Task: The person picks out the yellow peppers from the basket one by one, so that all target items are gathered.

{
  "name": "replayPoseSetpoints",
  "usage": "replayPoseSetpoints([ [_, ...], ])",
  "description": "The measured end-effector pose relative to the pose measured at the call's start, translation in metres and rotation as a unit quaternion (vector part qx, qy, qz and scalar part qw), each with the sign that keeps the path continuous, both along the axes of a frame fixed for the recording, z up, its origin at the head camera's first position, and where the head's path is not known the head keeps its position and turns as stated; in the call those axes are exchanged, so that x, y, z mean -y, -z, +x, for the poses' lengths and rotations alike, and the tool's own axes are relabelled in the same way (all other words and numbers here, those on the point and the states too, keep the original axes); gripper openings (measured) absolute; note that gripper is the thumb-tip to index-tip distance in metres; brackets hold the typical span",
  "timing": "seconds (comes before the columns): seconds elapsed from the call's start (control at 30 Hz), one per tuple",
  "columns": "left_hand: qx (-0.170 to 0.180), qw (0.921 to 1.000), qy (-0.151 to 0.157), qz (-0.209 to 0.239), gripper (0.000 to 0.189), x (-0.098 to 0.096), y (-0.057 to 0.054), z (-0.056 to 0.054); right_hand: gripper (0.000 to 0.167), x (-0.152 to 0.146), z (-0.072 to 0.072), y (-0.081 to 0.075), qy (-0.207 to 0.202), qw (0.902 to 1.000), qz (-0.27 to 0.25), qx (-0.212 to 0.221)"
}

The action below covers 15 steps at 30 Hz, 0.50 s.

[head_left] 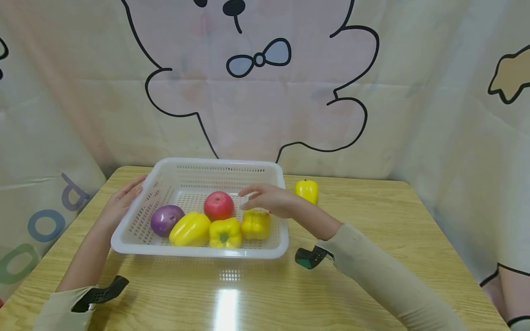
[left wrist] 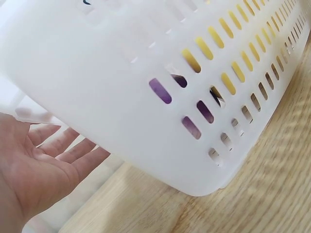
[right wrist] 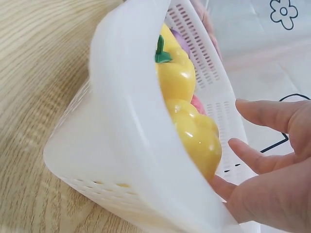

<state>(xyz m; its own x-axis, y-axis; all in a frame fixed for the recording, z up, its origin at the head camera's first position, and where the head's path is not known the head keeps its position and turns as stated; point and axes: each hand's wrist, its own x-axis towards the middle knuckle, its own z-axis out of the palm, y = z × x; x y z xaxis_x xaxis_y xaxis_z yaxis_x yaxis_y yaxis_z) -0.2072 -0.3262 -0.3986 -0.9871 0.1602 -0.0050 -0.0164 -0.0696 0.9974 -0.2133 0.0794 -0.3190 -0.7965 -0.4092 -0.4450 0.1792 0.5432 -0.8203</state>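
Note:
A white perforated basket stands on the table. Inside it lie a purple round fruit or vegetable, a red apple, an elongated yellow one and two yellow bell peppers. My left hand rests at the basket's left side; in the left wrist view its fingers stretch out beside the rim. Over the basket's right part is my right hand, its fingers spread and nothing gripped. Its lower fingers are partly hidden by the rim in the right wrist view, close to the nearest pepper.
Another yellow bell pepper stands on the wooden table, right of the basket and behind my right forearm. A printed curtain hangs along the table's far edge and both sides.

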Motion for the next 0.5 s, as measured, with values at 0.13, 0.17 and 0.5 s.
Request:
replayPoseSetpoints([
  [0.13,0.001,1.0000,0.000,-0.003,0.036,-0.0001,0.0001,-0.0001,0.050,0.0022,0.0001,-0.0007,-0.004,0.9999,0.003,0.012],
  [0.17,0.001,1.0000,-0.001,-0.003,0.036,-0.0002,0.0000,-0.0002,0.050,0.0025,0.0001,-0.0007,-0.006,0.9999,0.006,0.013],
  [0.5,-0.004,0.9999,0.006,0.013,0.030,0.0008,0.0003,-0.0007,0.050,-0.0013,-0.0014,0.0041,-0.026,0.9992,0.029,0.007],
])
